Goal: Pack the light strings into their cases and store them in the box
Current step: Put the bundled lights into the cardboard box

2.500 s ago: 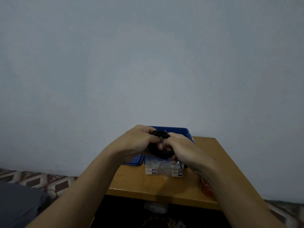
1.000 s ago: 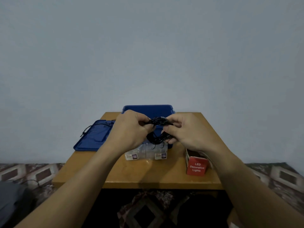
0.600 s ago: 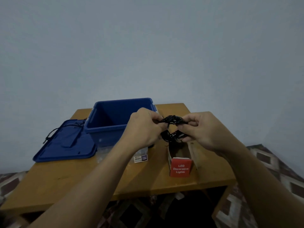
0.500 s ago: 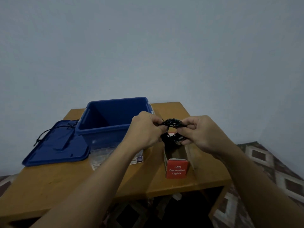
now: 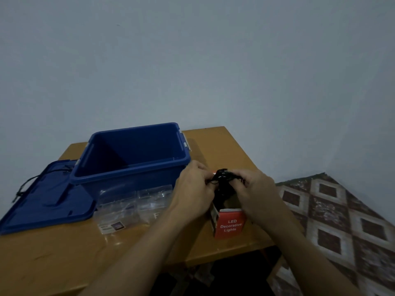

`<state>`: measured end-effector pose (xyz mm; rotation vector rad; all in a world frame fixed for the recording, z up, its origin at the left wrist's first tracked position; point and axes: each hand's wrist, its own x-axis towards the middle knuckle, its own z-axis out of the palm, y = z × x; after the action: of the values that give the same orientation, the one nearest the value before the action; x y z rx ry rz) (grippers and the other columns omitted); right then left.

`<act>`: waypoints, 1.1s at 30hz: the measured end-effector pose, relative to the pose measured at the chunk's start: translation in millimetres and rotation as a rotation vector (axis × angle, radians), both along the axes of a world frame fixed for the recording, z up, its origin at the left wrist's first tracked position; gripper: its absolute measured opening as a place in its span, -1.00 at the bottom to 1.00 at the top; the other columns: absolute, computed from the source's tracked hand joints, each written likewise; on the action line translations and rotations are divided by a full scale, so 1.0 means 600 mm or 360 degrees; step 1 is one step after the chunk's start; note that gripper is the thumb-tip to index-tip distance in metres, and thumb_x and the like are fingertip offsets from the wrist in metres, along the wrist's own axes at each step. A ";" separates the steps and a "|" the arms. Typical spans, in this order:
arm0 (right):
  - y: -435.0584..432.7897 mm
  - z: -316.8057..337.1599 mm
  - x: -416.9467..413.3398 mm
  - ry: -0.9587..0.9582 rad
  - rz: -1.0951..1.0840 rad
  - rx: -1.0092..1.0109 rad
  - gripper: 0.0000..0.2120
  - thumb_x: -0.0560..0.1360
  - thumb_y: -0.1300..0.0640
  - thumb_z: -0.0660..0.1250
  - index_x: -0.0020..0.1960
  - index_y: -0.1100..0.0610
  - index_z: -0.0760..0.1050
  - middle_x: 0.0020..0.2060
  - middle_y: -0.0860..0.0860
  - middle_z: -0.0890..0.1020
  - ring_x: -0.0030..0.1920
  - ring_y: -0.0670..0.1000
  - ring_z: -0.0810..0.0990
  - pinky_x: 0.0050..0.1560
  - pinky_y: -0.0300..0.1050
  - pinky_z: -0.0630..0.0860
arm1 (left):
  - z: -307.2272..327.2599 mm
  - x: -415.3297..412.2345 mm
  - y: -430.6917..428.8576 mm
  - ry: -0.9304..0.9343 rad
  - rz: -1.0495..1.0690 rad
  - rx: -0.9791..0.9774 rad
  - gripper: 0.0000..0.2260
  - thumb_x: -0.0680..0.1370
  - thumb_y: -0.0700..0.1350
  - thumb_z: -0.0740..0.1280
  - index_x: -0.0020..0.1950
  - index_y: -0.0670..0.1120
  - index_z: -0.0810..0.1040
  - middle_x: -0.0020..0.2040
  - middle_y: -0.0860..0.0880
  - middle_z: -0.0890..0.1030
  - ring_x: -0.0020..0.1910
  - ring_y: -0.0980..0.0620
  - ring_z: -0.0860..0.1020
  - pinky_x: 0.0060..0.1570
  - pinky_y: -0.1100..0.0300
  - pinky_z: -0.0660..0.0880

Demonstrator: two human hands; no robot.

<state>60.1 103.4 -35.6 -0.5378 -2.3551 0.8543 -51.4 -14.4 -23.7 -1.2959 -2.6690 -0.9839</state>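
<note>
Lowered since half a second ago, the black string [image 5: 223, 180] hangs roughly upright into the open case [image 5: 229, 226], with its lower end hidden inside. The left hand [image 5: 192, 195] and right hand [image 5: 256, 193] pinch it with curled fingers. The case reads "LED Decorative Lights". Left of the case are clear cases [image 5: 132, 201] with unreadable labels, a blue box [image 5: 132, 167] and a lid [image 5: 47, 201].

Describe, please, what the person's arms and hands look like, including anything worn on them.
Both are bare: the left hand and right hand wear no gloves, and no ring, watch or bracelet shows. The left forearm and right forearm carry no sleeve as far as the picture reaches. Dim light hides finer marks.
</note>
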 end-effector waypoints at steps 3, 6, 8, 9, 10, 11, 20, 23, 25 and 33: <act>0.005 -0.010 -0.001 -0.0101 -0.0023 0.0084 -0.78 0.65 0.12 0.29 0.21 0.04 0.66 0.14 -0.07 0.62 0.15 -0.06 0.54 0.23 -0.03 0.54 | -0.006 0.006 0.000 -0.0042 0.0012 -0.0033 -0.79 0.63 -0.13 0.32 0.21 -0.09 0.67 0.37 0.02 0.44 0.30 0.03 0.41 0.22 0.14 0.40; 0.010 -0.008 -0.007 -0.0212 -0.0056 0.0108 -0.81 0.63 0.10 0.31 0.14 0.10 0.67 0.04 -0.02 0.48 0.06 -0.03 0.48 0.15 -0.03 0.55 | -0.010 0.005 -0.001 -0.0157 -0.0019 0.0073 -0.73 0.61 -0.17 0.33 0.31 -0.03 0.54 0.34 0.02 0.50 0.26 0.01 0.49 0.26 0.12 0.48; 0.012 -0.004 -0.013 -0.0269 -0.0054 0.0138 -0.82 0.61 0.12 0.31 0.08 0.13 0.68 -0.03 0.00 0.46 0.00 -0.01 0.46 0.09 -0.03 0.54 | -0.013 0.005 -0.004 -0.0299 -0.0053 0.0136 -0.70 0.60 -0.16 0.35 0.28 0.07 0.40 0.17 0.04 0.56 0.03 0.06 0.58 0.00 0.09 0.62; 0.013 -0.002 -0.016 -0.0303 -0.0063 0.0152 -0.82 0.61 0.13 0.31 0.06 0.14 0.68 -0.05 0.01 0.46 -0.03 0.00 0.46 0.07 -0.02 0.52 | -0.014 0.006 -0.005 -0.0367 -0.0062 0.0164 -0.70 0.60 -0.14 0.36 0.23 0.11 0.35 0.10 0.08 0.56 -0.07 0.08 0.60 -0.15 0.14 0.62; 0.015 -0.001 -0.019 -0.0336 -0.0078 0.0165 -0.82 0.60 0.14 0.31 0.04 0.16 0.68 -0.08 0.03 0.45 -0.05 0.01 0.45 0.04 -0.02 0.51 | -0.015 0.006 -0.006 -0.0406 -0.0066 0.0182 -0.70 0.60 -0.11 0.36 0.20 0.12 0.31 0.05 0.12 0.55 -0.13 0.09 0.59 -0.25 0.20 0.57; 0.016 -0.001 -0.023 -0.0353 -0.0094 0.0191 -0.81 0.59 0.14 0.31 0.04 0.17 0.68 -0.10 0.05 0.44 -0.07 0.03 0.44 -0.01 -0.03 0.49 | -0.015 0.006 -0.008 -0.0421 -0.0076 0.0201 -0.71 0.59 -0.07 0.36 0.19 0.13 0.30 0.04 0.16 0.53 -0.16 0.10 0.59 -0.29 0.24 0.52; 0.019 0.012 -0.021 -0.0413 0.0124 -0.0031 -0.74 0.56 0.03 0.41 0.23 0.01 0.57 -0.11 -0.19 0.51 -0.10 -0.16 0.50 -0.22 -0.41 0.37 | -0.021 0.010 -0.017 -0.0423 -0.0107 0.0314 -0.85 0.62 -0.07 0.33 0.08 0.14 0.39 0.00 0.15 0.56 -0.21 0.14 0.58 -0.36 0.35 0.47; 0.023 0.015 -0.012 -0.0345 0.0129 -0.0175 -0.87 0.55 0.08 0.41 0.03 -0.04 0.46 -0.04 -0.12 0.58 -0.09 -0.12 0.58 -0.22 -0.27 0.51 | -0.024 0.010 -0.021 -0.0385 -0.0078 0.0348 -0.86 0.61 -0.08 0.35 -0.02 0.12 0.41 -0.09 0.10 0.59 -0.23 0.12 0.60 -0.41 0.31 0.51; 0.025 0.012 -0.011 -0.0339 0.0099 -0.0146 -0.85 0.55 0.14 0.40 -0.09 -0.02 0.44 -0.13 -0.10 0.58 -0.13 -0.10 0.58 -0.22 -0.17 0.59 | -0.025 0.012 -0.022 -0.0367 -0.0047 0.0335 -0.89 0.61 -0.06 0.35 -0.05 0.11 0.44 -0.16 0.08 0.60 -0.26 0.13 0.60 -0.43 0.33 0.49; 0.018 0.006 -0.031 -0.0434 -0.0104 -0.0023 -0.68 0.49 0.06 0.45 -0.23 0.05 0.30 -0.35 -0.02 0.46 -0.34 -0.04 0.40 -0.36 -0.13 0.32 | -0.007 0.009 -0.018 -0.0390 0.0156 0.0233 -0.81 0.54 -0.09 0.43 -0.10 0.10 0.43 -0.17 0.11 0.57 -0.22 0.17 0.54 -0.31 0.16 0.52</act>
<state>41.5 114.4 -31.8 -0.7754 -2.5602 0.8117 -46.1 -25.3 -28.0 -1.0691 -2.7357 -1.3756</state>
